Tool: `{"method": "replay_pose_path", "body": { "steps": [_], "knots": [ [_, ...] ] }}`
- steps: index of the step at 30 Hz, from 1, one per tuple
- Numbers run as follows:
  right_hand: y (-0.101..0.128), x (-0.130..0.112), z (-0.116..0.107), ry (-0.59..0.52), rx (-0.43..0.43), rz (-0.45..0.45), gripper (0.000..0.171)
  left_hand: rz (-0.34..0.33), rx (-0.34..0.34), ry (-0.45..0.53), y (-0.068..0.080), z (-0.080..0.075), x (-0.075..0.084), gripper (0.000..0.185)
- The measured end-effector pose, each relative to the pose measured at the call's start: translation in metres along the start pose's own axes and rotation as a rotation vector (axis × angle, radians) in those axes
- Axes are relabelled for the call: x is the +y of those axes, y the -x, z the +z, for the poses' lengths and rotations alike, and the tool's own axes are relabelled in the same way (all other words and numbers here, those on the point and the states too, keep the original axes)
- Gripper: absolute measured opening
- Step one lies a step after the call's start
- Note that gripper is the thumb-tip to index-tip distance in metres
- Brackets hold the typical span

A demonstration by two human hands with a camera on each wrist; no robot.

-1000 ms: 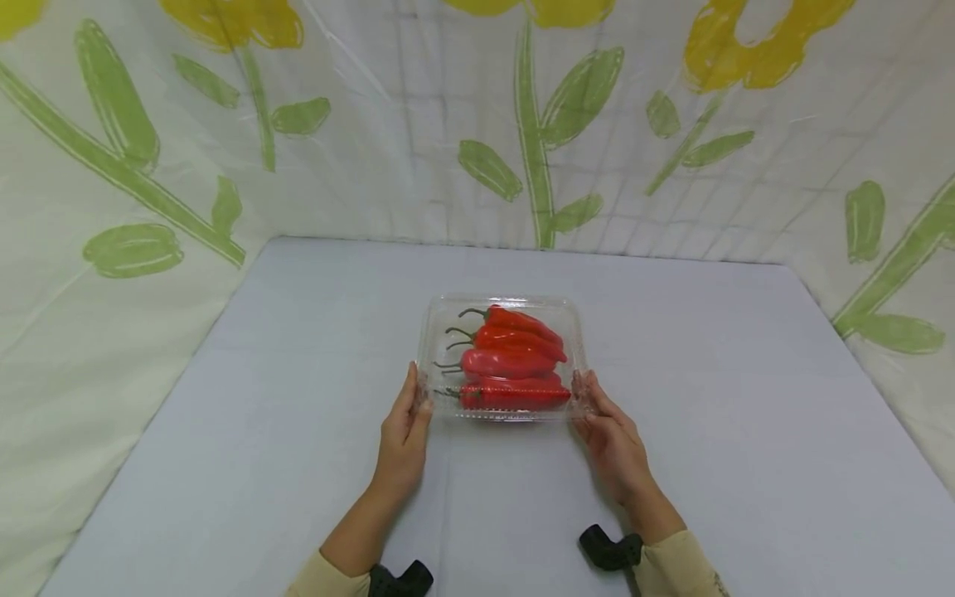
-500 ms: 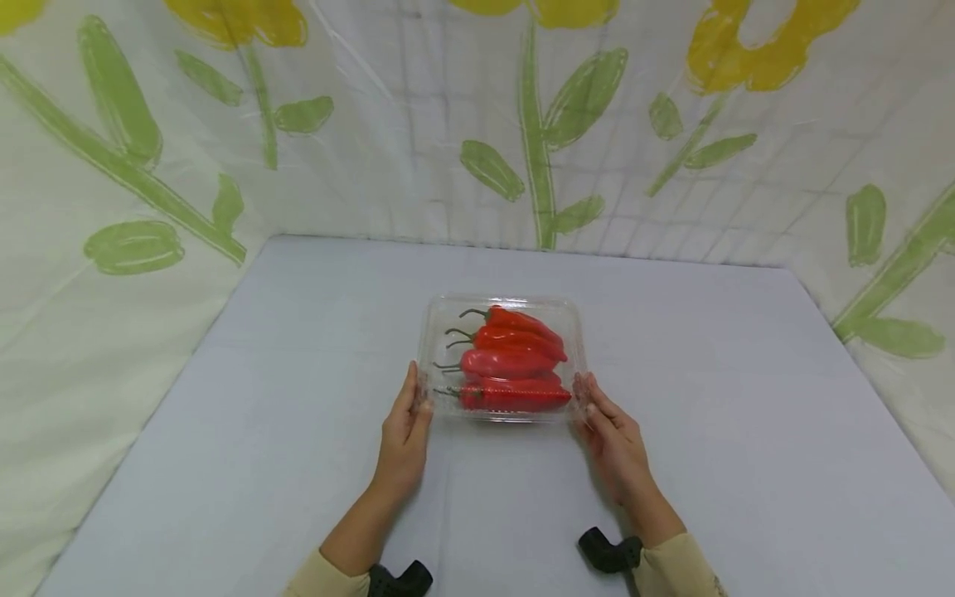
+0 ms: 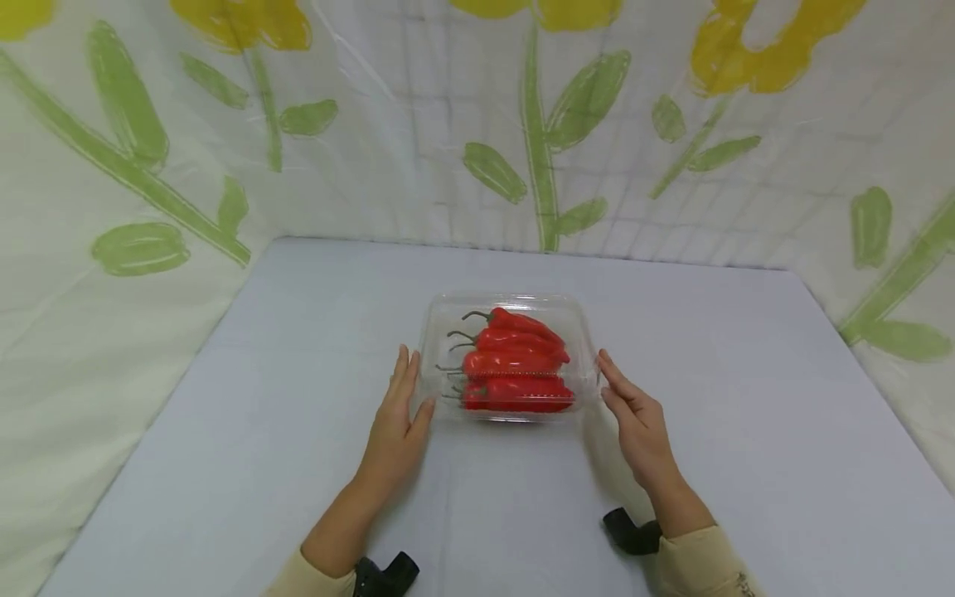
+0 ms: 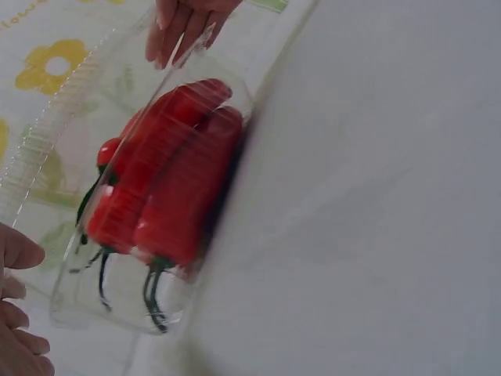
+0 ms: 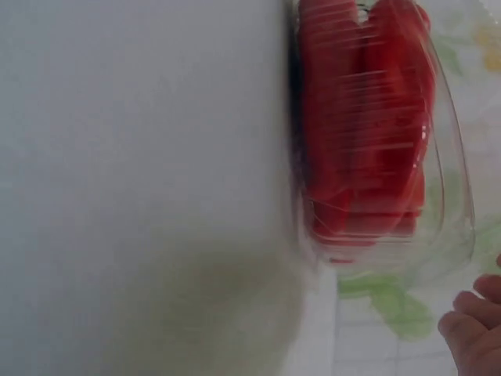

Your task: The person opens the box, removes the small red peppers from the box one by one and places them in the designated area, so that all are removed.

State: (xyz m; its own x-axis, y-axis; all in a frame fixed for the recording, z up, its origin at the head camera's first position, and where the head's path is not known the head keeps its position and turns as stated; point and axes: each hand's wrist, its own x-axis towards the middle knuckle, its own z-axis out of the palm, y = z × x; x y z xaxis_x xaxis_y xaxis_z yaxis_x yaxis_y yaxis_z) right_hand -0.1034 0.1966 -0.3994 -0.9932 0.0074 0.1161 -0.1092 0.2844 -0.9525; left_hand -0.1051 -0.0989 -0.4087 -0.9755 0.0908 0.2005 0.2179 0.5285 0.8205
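A clear plastic clamshell box (image 3: 507, 300) sits on the table in the head view, its lid over the base; whether the lid is latched I cannot tell. Inside, several red peppers (image 3: 515, 363) with green stems lie side by side, stems to the left. My left hand (image 3: 394, 427) is at the box's left side, fingers straight and thumb spread near the front corner. At the right side, my right hand (image 3: 637, 419) has its fingers extended by the box edge. The right wrist view shows a gap between the right fingers (image 5: 477, 321) and the box; the peppers (image 4: 172, 172) look blurred in the left wrist view.
A white table (image 3: 298, 348) spreads around the box. Behind it hangs a white sheet (image 3: 358, 124) painted with yellow flowers and green leaves. Dark wrist mounts (image 3: 634, 532) stick out by both sleeves.
Both hands have loosened from the box's sides, fingers straightening. The right hand has moved outward to the right, and the left slightly outward. The ridged line across the lid appears slightly higher.
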Motion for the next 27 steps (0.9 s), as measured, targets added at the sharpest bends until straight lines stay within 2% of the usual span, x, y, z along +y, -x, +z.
{"method": "replay_pose_path", "body": {
  "steps": [6, 9, 12, 18, 27],
  "knots": [
    [-0.015, -0.009, -0.014, 0.049, -0.003, -0.078, 0.042, 0.097, -0.064, 0.098, -0.027, -0.023, 0.004, 0.055],
    [-0.026, -0.012, -0.018, 0.063, -0.015, -0.090, 0.043, 0.109, -0.116, 0.185, -0.045, -0.031, 0.001, 0.052],
    [-0.042, -0.009, -0.019, 0.048, -0.044, -0.095, 0.044, 0.102, -0.167, 0.263, -0.063, -0.034, -0.006, 0.052],
    [-0.075, 0.005, -0.017, 0.003, -0.118, -0.012, 0.049, 0.078, -0.250, 0.334, -0.096, -0.028, -0.021, 0.056],
    [-0.117, 0.018, -0.009, -0.246, -0.274, 0.013, 0.055, -0.015, -0.325, 0.451, -0.129, -0.019, -0.036, 0.062]
  ]
}}
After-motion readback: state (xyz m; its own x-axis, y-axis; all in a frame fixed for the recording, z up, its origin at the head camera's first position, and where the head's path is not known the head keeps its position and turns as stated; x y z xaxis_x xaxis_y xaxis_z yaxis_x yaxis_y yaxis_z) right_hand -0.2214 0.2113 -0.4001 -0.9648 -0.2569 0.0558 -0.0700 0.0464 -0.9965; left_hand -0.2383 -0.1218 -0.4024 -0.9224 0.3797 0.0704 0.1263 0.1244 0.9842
